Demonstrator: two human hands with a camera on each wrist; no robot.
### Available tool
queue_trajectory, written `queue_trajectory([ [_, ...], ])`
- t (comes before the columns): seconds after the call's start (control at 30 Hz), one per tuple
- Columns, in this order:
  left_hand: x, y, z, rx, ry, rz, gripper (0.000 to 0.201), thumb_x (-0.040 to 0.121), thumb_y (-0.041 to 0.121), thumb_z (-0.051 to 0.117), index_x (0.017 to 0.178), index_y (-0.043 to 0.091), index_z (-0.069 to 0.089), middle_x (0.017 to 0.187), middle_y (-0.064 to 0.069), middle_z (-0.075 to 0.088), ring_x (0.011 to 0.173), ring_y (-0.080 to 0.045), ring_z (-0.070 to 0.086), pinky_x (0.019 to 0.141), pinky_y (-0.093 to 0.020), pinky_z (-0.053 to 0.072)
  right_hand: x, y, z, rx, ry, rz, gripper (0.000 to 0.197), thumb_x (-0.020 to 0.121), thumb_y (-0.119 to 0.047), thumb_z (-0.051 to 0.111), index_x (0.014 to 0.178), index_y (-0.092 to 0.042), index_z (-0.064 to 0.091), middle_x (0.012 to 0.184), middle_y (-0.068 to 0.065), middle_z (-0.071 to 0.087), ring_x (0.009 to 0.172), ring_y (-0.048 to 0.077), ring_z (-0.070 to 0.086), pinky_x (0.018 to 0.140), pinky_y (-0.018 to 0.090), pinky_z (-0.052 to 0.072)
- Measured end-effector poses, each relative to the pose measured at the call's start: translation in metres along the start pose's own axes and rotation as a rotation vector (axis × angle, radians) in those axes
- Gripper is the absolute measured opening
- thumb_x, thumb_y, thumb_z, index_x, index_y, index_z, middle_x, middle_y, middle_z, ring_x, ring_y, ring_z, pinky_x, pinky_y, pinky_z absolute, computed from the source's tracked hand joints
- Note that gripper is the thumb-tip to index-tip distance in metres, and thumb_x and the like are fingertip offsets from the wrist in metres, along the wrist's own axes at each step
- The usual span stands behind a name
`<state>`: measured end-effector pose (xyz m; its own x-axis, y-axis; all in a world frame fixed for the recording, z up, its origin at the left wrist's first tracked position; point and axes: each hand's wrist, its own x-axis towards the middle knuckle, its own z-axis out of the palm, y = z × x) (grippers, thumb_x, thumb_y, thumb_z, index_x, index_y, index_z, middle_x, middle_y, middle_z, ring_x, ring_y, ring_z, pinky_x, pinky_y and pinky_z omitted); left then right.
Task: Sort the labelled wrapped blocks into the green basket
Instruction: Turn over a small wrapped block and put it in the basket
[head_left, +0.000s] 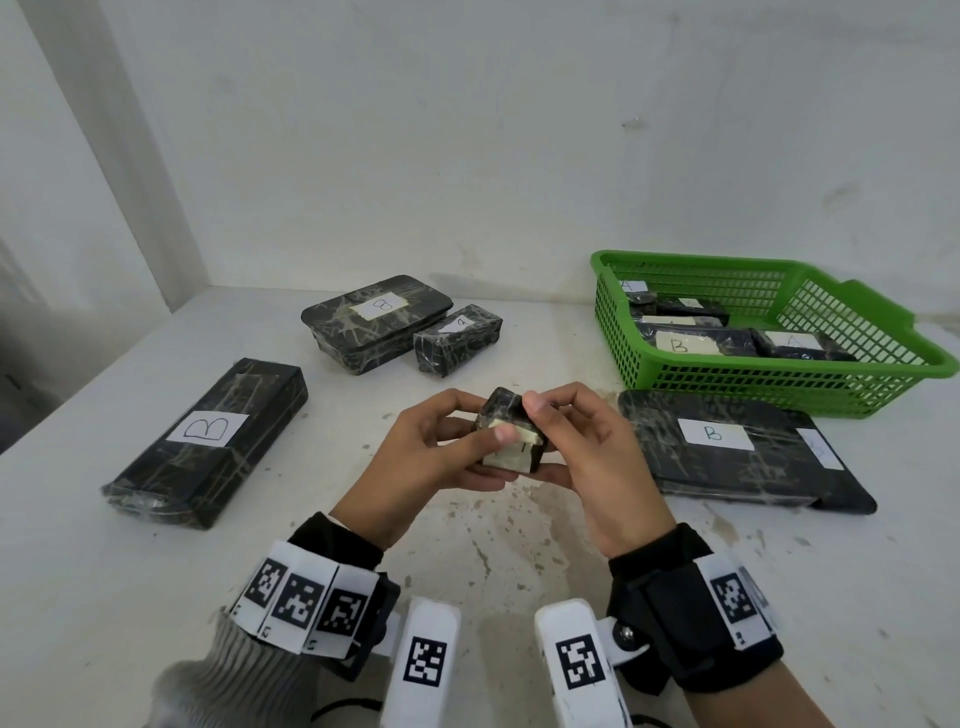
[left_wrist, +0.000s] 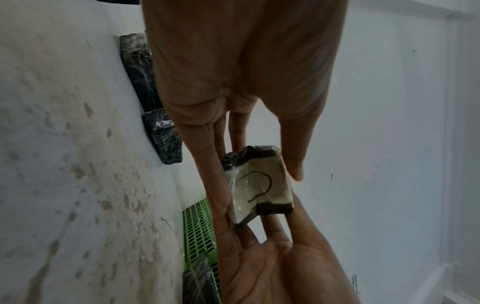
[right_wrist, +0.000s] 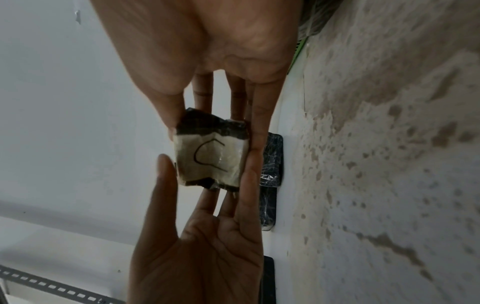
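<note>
While both hands pinch it, small block (head_left: 511, 435) faces label up.

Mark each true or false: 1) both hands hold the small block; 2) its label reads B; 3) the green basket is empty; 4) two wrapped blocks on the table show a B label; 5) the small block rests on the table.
1) True. The left hand and right hand both pinch the small block.
2) False. In the wrist views its label reads C.
3) False. The green basket already holds several wrapped blocks, labelled A and B.
4) True. The long block on the left and the flat block on the right each show a B.
5) False. It is held above the table.
</note>
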<state>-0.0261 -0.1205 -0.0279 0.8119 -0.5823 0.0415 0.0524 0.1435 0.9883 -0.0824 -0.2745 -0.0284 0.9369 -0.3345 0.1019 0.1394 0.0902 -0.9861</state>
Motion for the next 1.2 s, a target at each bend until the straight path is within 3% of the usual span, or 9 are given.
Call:
queue_trajectory([
  [0.1, -0.001, 0.002, 0.0, 0.018, -0.048, -0.04, 0.035, 0.081, 0.026, 0.076, 0.107, 0.008, 0.062, 0.098, -0.018, 0.074, 0.083, -0.038, 0.073, 0.064, -0.034, 0.06, 0.002, -0.001, -0.003, 0.007, 0.037, 0.033, 0.019, 0.09, -0.03, 0.065, 0.086, -0.011, 0.066, 0.082, 0.011, 0.071, 0.073, 0.02, 0.069, 0.057, 0.031, 0.055],
  [0.3, 0.0, 0.003, -0.004, 0.14, -0.095, -0.035, 0.017, 0.083, 0.039, 0.065, 0.086, 0.022, 0.068, 0.087, -0.009, 0.074, 0.074, -0.029, 0.073, 0.057, -0.026, 0.054, 0.007, -0.004, -0.013, -0.043, -0.005, 0.194, 0.029, 0.088, -0.047, 0.06, 0.09, -0.019, 0.069, 0.076, 0.004, 0.067, 0.06, 0.012, 0.062, 0.044, 0.024, 0.043],
  [0.47, 0.001, 0.001, -0.007, 0.224, -0.116, 0.016, 0.048, 0.066, 0.047, 0.075, 0.11, 0.029, 0.068, 0.102, 0.001, 0.072, 0.087, -0.019, 0.071, 0.07, -0.027, 0.055, 0.008, -0.005, -0.016, -0.08, -0.04, 0.264, 0.034, 0.089, -0.051, 0.059, 0.077, -0.021, 0.068, 0.061, -0.002, 0.064, 0.051, 0.011, 0.057, 0.042, 0.02, 0.038],
  [0.6, -0.001, -0.001, -0.005, 0.197, -0.198, 0.057, 0.057, 0.077, 0.023, 0.075, 0.13, 0.037, 0.059, 0.111, 0.003, 0.068, 0.088, -0.021, 0.068, 0.079, -0.032, 0.057, 0.008, -0.004, -0.015, -0.118, -0.086, 0.325, 0.048, 0.079, -0.064, 0.057, 0.078, -0.018, 0.069, 0.071, 0.003, 0.071, 0.066, 0.016, 0.067, 0.06, 0.026, 0.05],
  [0.7, -0.001, -0.001, -0.004, 0.22, -0.206, 0.075, 0.05, 0.078, 0.021, 0.073, 0.126, 0.028, 0.063, 0.111, 0.001, 0.069, 0.086, -0.019, 0.067, 0.078, -0.032, 0.056, 0.009, -0.003, -0.016, -0.14, -0.087, 0.326, 0.06, 0.073, -0.072, 0.05, 0.079, -0.017, 0.071, 0.075, 0.007, 0.073, 0.072, 0.018, 0.069, 0.071, 0.034, 0.055],
  [0.8, 0.001, -0.003, -0.004, 0.181, -0.145, 0.09, 0.043, 0.076, 0.019, 0.074, 0.118, 0.018, 0.068, 0.111, -0.006, 0.069, 0.089, -0.023, 0.07, 0.074, -0.03, 0.056, 0.011, -0.005, -0.019, -0.122, -0.104, 0.331, 0.078, 0.07, -0.077, 0.045, 0.094, -0.009, 0.073, 0.086, 0.014, 0.073, 0.082, 0.024, 0.07, 0.083, 0.043, 0.057],
  [0.97, 0.005, -0.008, -0.004, 0.021, -0.014, 0.11, 0.048, 0.071, 0.014, 0.077, 0.116, 0.008, 0.063, 0.11, -0.013, 0.068, 0.087, -0.026, 0.071, 0.074, -0.031, 0.057, 0.012, -0.013, -0.029, 0.078, -0.138, 0.26, 0.059, 0.075, -0.049, 0.067, 0.109, -0.001, 0.069, 0.106, 0.021, 0.072, 0.092, 0.026, 0.066, 0.08, 0.034, 0.058],
  [1.07, 0.007, -0.01, -0.003, -0.062, 0.008, 0.132, 0.056, 0.066, 0.022, 0.082, 0.115, 0.005, 0.061, 0.111, -0.014, 0.067, 0.091, -0.031, 0.071, 0.075, -0.033, 0.058, 0.014, -0.02, -0.037, 0.224, -0.143, 0.232, 0.067, 0.068, -0.031, 0.085, 0.117, 0.009, 0.063, 0.112, 0.026, 0.067, 0.091, 0.026, 0.063, 0.073, 0.026, 0.06],
  [1.2, 0.01, -0.01, 0.004, -0.134, 0.034, 0.164, 0.058, 0.063, 0.023, 0.081, 0.113, 0.002, 0.061, 0.109, -0.01, 0.069, 0.094, -0.03, 0.07, 0.077, -0.034, 0.058, 0.01, -0.03, -0.038, 0.255, -0.149, 0.217, 0.039, 0.072, -0.02, 0.068, 0.106, 0.001, 0.067, 0.093, 0.011, 0.074, 0.076, 0.017, 0.069, 0.066, 0.023, 0.058],
])
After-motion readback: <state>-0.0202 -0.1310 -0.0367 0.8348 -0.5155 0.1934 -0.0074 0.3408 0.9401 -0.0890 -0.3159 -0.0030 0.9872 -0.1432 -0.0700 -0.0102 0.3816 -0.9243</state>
